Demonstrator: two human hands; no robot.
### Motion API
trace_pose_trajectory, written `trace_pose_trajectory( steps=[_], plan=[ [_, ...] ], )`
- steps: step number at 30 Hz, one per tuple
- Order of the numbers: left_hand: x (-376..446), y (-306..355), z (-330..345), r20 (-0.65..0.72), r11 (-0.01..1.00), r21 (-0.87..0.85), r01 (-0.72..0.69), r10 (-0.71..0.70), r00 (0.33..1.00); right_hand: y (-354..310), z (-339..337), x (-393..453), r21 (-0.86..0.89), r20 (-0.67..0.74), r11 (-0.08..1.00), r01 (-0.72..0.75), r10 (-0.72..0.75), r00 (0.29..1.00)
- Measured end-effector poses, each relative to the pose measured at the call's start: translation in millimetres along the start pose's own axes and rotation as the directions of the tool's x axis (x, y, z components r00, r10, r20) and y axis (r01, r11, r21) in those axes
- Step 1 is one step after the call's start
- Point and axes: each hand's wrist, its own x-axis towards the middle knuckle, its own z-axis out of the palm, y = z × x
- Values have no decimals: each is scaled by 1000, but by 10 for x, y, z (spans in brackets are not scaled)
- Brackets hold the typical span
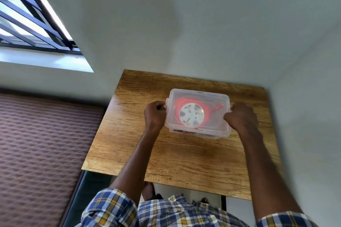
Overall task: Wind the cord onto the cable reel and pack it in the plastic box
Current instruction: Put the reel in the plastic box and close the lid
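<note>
Gripping plastic box (198,131), hands (155,114) either side

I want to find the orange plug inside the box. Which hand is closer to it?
Right. The right hand grips the box end beside the plug; the left hand grips the opposite end, past the reel.

1. Clear plastic box (197,131), lid on, sits on wooden table (166,156).
2. Red cable reel (191,115) lies flat inside the box.
3. Left hand (155,114) and right hand (239,116) grip its opposite side latches.
</note>
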Motion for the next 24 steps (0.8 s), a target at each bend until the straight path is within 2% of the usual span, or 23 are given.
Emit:
trace_pose_trajectory(
  steps=[2,4,6,9,12,15,18,20,22,24],
  plan=[
    [36,-18,-30,48,990,-114,83,-78,996,-110,72,-18,38,-73,997,72,-69,995],
    [67,-51,-80,154,944,-252,211,-176,972,-253,186,-18,14,-114,981,194,-191,975],
    [91,-84,-107,244,891,-332,308,-235,941,-403,313,-15,-60,-39,952,300,-303,952],
    [128,-111,-105,336,847,-372,380,-259,906,-454,528,51,-91,98,945,314,-305,947],
    [171,-107,-102,391,787,-420,451,-292,873,-307,639,109,-87,89,939,333,-326,941],
    [188,-107,-88,350,815,-379,438,-313,883,-240,647,147,-93,113,924,372,-361,926],
    [177,-86,-40,187,957,-164,238,-206,961,-187,594,192,-21,127,935,354,-348,929],
    [170,-29,41,33,998,49,43,-44,998,-101,560,214,93,44,947,309,-314,948],
    [159,62,170,-11,950,229,-212,220,975,-16,594,209,156,-60,948,277,-271,961],
    [149,146,354,135,784,401,-474,461,877,71,674,188,189,-122,949,252,-232,965]
  ],
)
